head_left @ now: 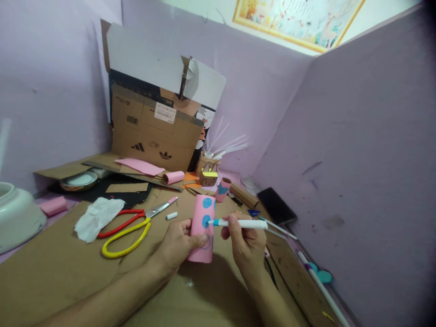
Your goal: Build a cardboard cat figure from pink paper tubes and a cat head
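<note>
My left hand point(179, 243) grips a pink paper tube point(200, 250) upright, its thumb lying across the lower front. Blue filled circles run down the tube, and the lowest circle by my thumb is only an outline. In my right hand point(248, 243) is a white marker pen point(250, 224) with a blue collar, its tip touching the middle blue circle. The marker's white cap point(171, 216) lies on the cardboard left of the tube. Behind stands a smaller pink tube point(223, 190) with a blue mark.
Scissors point(136, 227) with red and yellow handles lie at the left beside a crumpled tissue point(98, 219). A cardboard box point(153, 131) stands at the back. A black phone point(276, 206) leans near the right wall. A white pot point(18, 220) sits far left.
</note>
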Motion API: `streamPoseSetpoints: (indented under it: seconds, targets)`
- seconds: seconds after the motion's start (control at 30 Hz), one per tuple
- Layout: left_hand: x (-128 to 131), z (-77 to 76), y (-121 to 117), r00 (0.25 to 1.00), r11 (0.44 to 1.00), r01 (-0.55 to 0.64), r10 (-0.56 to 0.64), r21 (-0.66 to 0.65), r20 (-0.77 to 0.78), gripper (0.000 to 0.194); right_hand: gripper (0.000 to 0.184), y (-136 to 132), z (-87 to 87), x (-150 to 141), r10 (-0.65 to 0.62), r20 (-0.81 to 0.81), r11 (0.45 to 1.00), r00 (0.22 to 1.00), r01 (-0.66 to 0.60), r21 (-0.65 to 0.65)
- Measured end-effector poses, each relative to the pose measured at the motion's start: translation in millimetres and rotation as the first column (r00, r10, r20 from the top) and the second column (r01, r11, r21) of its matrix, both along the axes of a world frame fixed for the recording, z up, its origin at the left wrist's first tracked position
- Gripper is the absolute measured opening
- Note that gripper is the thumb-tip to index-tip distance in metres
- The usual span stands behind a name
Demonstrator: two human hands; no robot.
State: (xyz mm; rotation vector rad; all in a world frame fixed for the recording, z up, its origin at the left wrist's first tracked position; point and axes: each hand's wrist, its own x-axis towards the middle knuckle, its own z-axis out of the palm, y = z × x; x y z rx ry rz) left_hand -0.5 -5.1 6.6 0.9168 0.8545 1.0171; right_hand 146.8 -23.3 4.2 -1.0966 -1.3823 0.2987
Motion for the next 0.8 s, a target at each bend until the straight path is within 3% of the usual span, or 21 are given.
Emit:
streamPoseSetpoints:
  seconds: [0.57, 0.8]
  targets:
    - [0.4, -1.8, 2.0, 1.000, 1.000, -0.006, 0.005, -0.008, -0.023, 0.037, 0.024, -0.1, 0.7, -0.3, 0.009, 0.065, 0.997, 0.998, -0.015, 0.081]
    - [0.4, -1.1, 0.5, 1.000, 1.000, 0.004, -0.004, -0.003, -0.029, 0.033, 0.027, -1.1, 0.5, -0.3, 0.023, 0.056, 0.999, 0.998, -0.025, 0.029]
